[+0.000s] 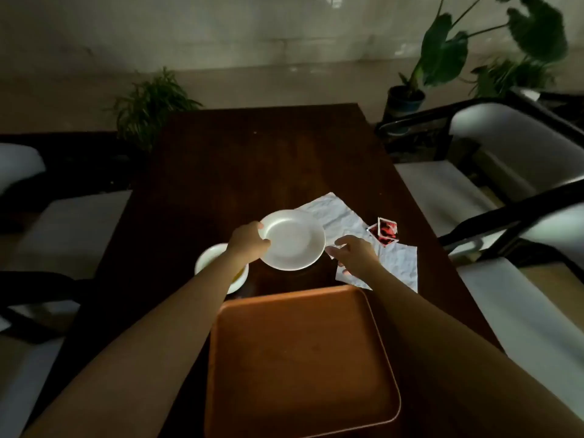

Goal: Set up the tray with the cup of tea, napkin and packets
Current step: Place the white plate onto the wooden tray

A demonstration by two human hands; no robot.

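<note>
Step in hand: I read this as fetching the saucer (292,240) for the cup of tea — nothing sits on the tray (303,358) yet, so the setup is barely begun.
Left hand (248,243): clamped on the saucer's left rim, thumb over the edge, fingers under; the saucer looks lifted and slightly tilted, though I cannot tell for certain that it clears the table (252,159).
Right hand (352,254): fingers spread apart, gripping nothing, hovering just beside the saucer's right edge and over the near napkin (395,267).
Cup of tea (210,260): white, on the table left of the saucer, largely hidden behind my left forearm; a yellowish liquid shows inside.
Napkins: two crumpled white sheets — one behind the saucer (331,210), one to the right of it.
Packets (386,231): red-and-white, lying between the two sheets, well apart from the tray.
Tray: orange-brown, at the near table edge, just below both hands.
Next move: I would bring the saucer back toward me and set it flat on the tray, steadying the right rim with the free hand; the cup then wants a level carry so the tea stays in.
</note>
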